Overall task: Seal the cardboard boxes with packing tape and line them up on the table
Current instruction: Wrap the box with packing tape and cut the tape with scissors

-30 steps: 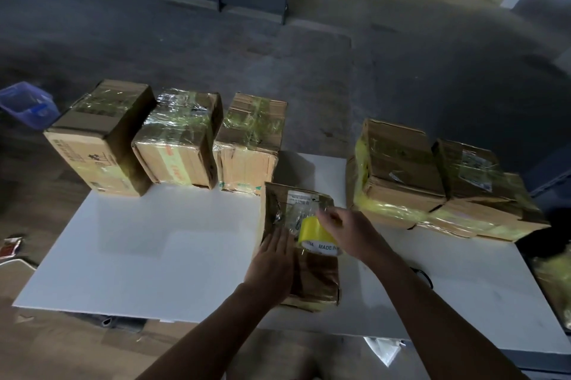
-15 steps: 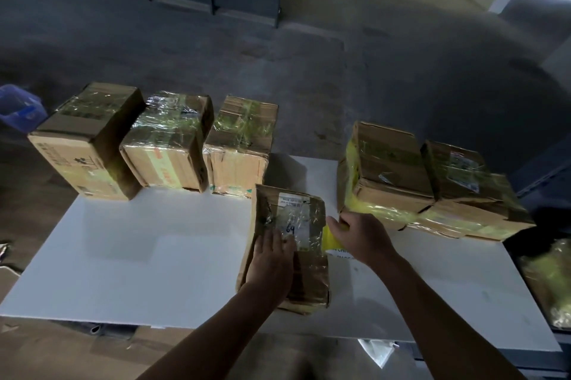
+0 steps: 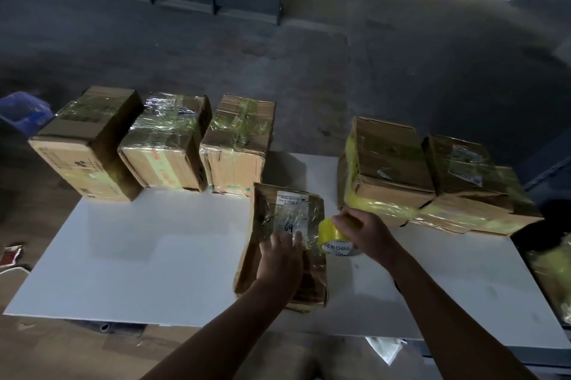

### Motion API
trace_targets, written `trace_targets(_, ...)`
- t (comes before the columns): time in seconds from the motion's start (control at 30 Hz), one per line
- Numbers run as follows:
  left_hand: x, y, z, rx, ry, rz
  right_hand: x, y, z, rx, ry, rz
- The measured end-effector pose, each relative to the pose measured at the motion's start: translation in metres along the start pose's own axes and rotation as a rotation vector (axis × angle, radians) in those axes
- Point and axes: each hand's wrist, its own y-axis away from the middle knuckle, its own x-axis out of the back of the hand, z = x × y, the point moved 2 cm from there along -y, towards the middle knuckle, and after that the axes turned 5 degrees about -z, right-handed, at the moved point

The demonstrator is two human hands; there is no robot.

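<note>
Box [image 3: 287,212] lies flat on the desk [image 3: 139,256], lower centre of frame, label up, clear tape glinting over the label. Left hand [image 3: 278,259] flat on its top, fingers straight, pressing as before. Right hand [image 3: 370,234] grips the yellow roll [image 3: 333,240].

Change: a second ago the roll sat over the box top; now it is off the box's right edge, just beside it, low over the desk. Likely a strip was drawn across the top; the strip itself is hard to make out. So the top pass looks laid. Still to do: run the tape down the side or cut it, then press it flat.

This box is not in line yet. Three boxes [image 3: 167,144], taped, stand in a row at upper left, with a gap to their right. Two boxes [image 3: 389,163] with yellow tape sit at right, touching. Judgement: the task is well along.
</note>
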Motion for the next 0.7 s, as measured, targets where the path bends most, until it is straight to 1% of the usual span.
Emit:
trace_targets(0.07,0.001,-0.001,0.002,-0.007,-0.016,-0.003,0.0,0.0,0.001,-0.002,-0.008,-0.023)
trace_targets(0.1,0.002,-0.001,0.002,-0.018,-0.035,-0.009,0.0,-0.001,0.0,0.013,0.026,-0.023)
trace_targets(0.27,0.005,-0.004,0.005,-0.06,-0.101,-0.066,-0.002,-0.003,-0.001,0.173,0.33,0.084)
trace_targets(0.33,0.006,-0.002,0.004,-0.049,-0.075,-0.066,0.0,-0.001,0.004,0.178,0.386,0.111)
trace_targets(0.4,0.007,0.0,0.005,-0.045,-0.063,-0.056,0.006,0.0,0.011,0.145,0.438,0.143)
trace_targets(0.53,0.003,-0.005,0.007,0.006,-0.028,-0.059,0.006,0.002,0.032,0.028,0.424,0.075)
trace_targets(0.7,0.003,-0.008,0.023,0.027,-0.061,-0.138,0.0,-0.002,0.048,-0.1,0.335,-0.106)
